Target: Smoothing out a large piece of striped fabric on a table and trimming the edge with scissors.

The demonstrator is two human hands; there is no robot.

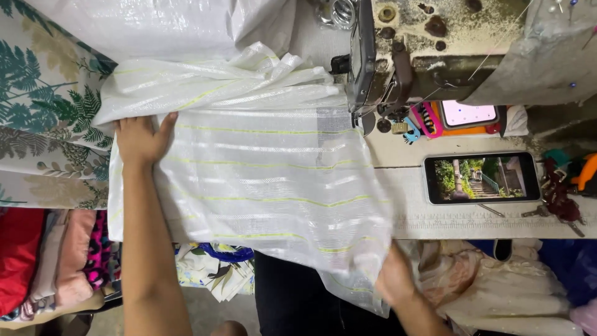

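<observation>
Sewing machine [398,68] + phone [480,178] blocking right

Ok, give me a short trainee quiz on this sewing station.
1. True or false: the left hand lies flat on the sheer white fabric.
2. What lies on the table right of the fabric: A) a phone with a lit screen B) an iron C) a cup
3. Where is the right hand?

Key:
1. True
2. A, the phone
3. At the fabric's lower right edge, below the table edge, near the sewing machine side.

bare forearms — no sleeves; dark trousers [292,298]
</observation>
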